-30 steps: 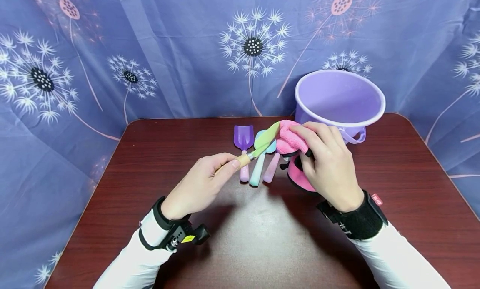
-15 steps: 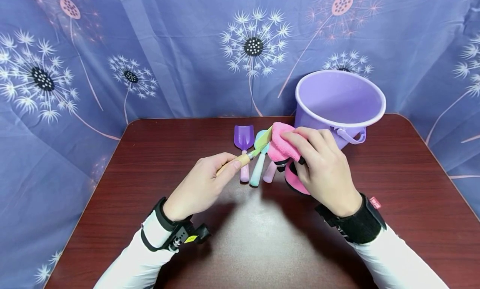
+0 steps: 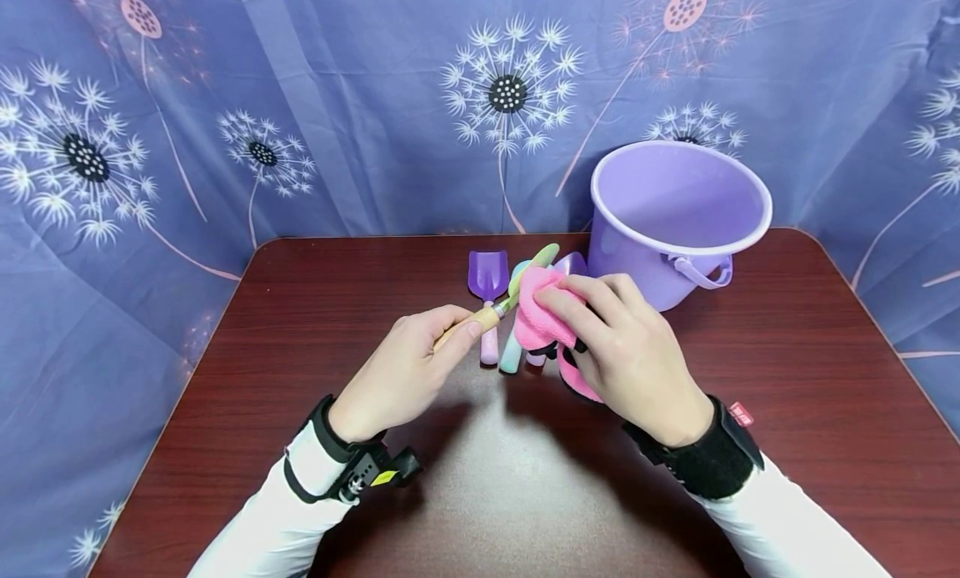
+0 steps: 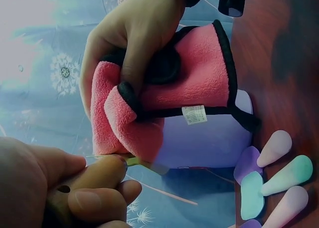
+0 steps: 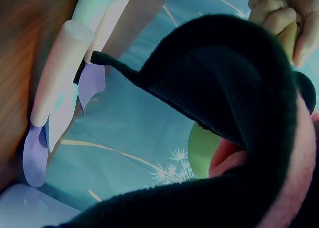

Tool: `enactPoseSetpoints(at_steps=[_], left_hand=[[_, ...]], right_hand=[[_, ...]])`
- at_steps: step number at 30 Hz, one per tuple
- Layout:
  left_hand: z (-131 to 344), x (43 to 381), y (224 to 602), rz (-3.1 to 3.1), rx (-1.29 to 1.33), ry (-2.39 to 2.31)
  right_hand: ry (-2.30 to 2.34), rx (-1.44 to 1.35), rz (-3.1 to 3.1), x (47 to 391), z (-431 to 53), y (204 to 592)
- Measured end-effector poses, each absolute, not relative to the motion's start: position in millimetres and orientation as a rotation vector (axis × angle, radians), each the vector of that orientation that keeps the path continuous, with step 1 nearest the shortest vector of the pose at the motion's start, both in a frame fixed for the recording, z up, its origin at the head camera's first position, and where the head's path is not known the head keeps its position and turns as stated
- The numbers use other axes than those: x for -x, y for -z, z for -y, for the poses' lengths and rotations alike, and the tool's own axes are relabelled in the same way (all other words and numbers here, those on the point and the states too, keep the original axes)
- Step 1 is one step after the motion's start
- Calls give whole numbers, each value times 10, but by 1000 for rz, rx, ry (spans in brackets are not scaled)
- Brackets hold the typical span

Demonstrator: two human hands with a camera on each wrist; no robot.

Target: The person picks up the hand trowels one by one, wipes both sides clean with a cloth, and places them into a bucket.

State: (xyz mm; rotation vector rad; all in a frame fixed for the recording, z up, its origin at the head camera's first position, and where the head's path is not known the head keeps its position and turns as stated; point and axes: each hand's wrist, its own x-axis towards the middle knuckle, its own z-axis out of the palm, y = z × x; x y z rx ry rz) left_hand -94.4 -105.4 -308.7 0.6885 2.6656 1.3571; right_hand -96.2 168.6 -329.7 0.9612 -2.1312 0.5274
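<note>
In the head view my left hand (image 3: 401, 374) grips the wooden handle (image 3: 486, 317) of a small trowel with a green blade (image 3: 547, 254), which points up and to the right. My right hand (image 3: 637, 361) bunches a pink cloth (image 3: 536, 315) with black edging around the blade's lower part, leaving the tip bare. A loose flap of the cloth hangs below the right fingers. From the left wrist, the cloth (image 4: 199, 63) shows a white label and covers most of the blade. The right wrist view has the cloth's dark underside (image 5: 209, 88) close up, with part of the green blade (image 5: 202, 148) behind it.
Behind the hands, a purple shovel (image 3: 488, 273), a mint-handled tool (image 3: 512, 354) and a purple-bladed one (image 3: 573, 263) lie side by side, partly covered. A purple bucket (image 3: 637, 269) stands upright at the back right. A patterned curtain (image 3: 360, 103) hangs behind the brown table (image 3: 300, 311).
My right hand has slid the cloth down and left along the blade, from its tip toward the handle. The blade tip is now uncovered. My left hand has stayed nearly still.
</note>
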Motion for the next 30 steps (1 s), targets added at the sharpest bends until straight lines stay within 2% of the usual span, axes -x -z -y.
enactPoseSetpoints(at_steps=[30], left_hand=[[1093,947,3082,-2682,-705,-1342]], right_hand=[[-488,-1208,2115,945,-1613,3299]])
